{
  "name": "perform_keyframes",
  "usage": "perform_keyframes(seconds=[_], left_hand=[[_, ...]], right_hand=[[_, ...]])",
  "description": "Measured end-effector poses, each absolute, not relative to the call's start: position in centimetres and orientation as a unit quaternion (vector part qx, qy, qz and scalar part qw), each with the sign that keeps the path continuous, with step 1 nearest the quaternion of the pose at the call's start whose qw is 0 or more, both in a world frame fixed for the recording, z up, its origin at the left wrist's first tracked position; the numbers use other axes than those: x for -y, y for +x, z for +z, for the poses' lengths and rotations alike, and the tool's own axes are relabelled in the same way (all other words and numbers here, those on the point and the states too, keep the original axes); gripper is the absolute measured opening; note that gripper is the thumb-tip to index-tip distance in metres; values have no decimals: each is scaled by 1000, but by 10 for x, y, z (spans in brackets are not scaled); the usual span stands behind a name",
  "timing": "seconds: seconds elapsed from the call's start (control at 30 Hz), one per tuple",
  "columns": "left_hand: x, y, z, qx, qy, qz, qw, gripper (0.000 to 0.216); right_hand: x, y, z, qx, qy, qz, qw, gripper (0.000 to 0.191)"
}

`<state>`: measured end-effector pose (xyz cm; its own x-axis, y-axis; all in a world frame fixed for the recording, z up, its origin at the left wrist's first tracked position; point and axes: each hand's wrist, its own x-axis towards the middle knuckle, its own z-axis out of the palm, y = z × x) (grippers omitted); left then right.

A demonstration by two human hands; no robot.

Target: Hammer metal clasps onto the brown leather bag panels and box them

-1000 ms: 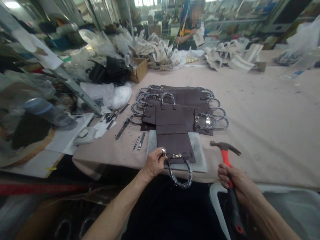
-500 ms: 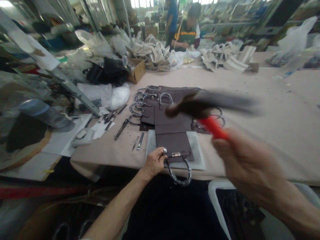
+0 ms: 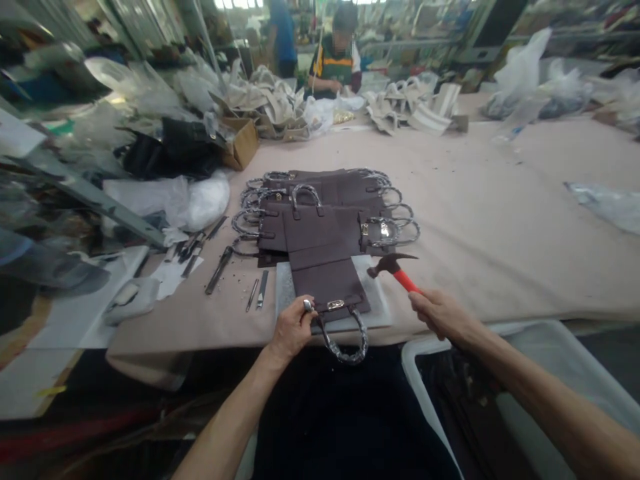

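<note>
My right hand [image 3: 443,313] is wrapped round the red handle of a claw hammer [image 3: 406,279]. The hammer's dark head hovers near the right edge of a pale slab [image 3: 376,297]. On that slab lies a dark brown bag panel [image 3: 327,283] with a gold-coloured clasp [image 3: 335,305] and a plastic-wrapped handle [image 3: 345,357] hanging toward me. By the base of this handle, my left hand [image 3: 293,330] is closed in a pinch on a short silver metal piece [image 3: 307,305]. Its lower end is hidden by my fingers.
More brown bag pieces [image 3: 320,187] with wrapped handles are piled behind the slab. Thin metal tools [image 3: 261,290] lie to the left. A white bin [image 3: 413,353] stands below the table edge at right. Across the table [image 3: 475,220], a person [image 3: 333,67] works beside beige pieces.
My right hand has lowered the hammer from a blurred, raised position close to me down beside the slab. My left hand keeps its pinch at the handle base. The view has turned slightly right.
</note>
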<state>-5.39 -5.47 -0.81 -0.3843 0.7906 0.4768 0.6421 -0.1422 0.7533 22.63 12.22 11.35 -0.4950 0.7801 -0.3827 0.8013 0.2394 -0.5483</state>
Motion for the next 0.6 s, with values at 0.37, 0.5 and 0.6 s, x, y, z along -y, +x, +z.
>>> perform_keyframes(seconds=[0.37,0.5,0.6], left_hand=[[63,-58,-6,-669,582,459,56,13],[64,-58,0,-671,586,449,66,13],[63,-57,5,-676,573,455,91,12]], right_hand=[[-161,231,48,-811,539,-171,-151,26],[-119,182,37,-894,363,-197,-173,49],[-89,156,24,-929,286,-191,-139,59]])
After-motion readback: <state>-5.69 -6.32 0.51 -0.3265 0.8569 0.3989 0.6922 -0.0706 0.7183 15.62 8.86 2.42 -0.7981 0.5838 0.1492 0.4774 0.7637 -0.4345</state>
